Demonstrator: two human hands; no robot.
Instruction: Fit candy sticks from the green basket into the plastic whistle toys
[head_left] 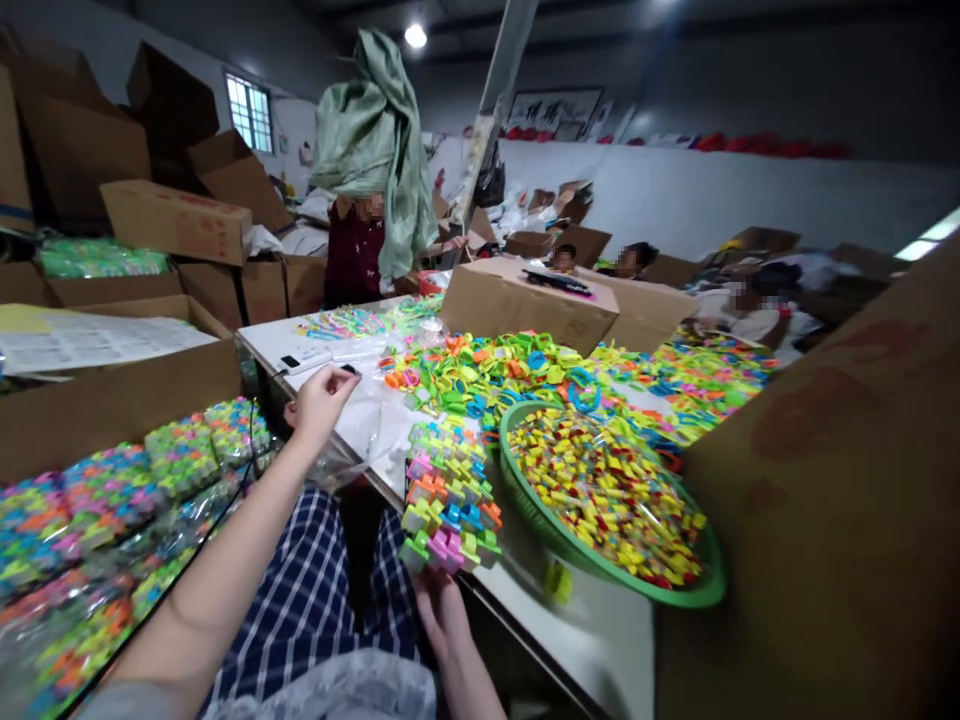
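My left hand (pixel 321 402) is stretched over the table's left edge, thumb and fingers pinched together. A small dark thing (pixel 349 370) shows at the fingertips, too small to name. Clear plastic bags (pixel 375 425) lie crumpled beside this hand. My right hand (pixel 444 608) is at the near end of a block of colourful plastic pieces (pixel 450 500), its fingers partly hidden under it. The block has rows of pink, orange, green, yellow and blue pieces and lies along the table edge.
A green basket (pixel 517 490) of small yellow and red pieces stands right of the block. Loose colourful plastic bands (pixel 487 370) are heaped behind. Cardboard boxes (pixel 525 300) stand on the table. Bagged blocks (pixel 112 490) fill the left side. A person (pixel 352 250) stands behind green cloth.
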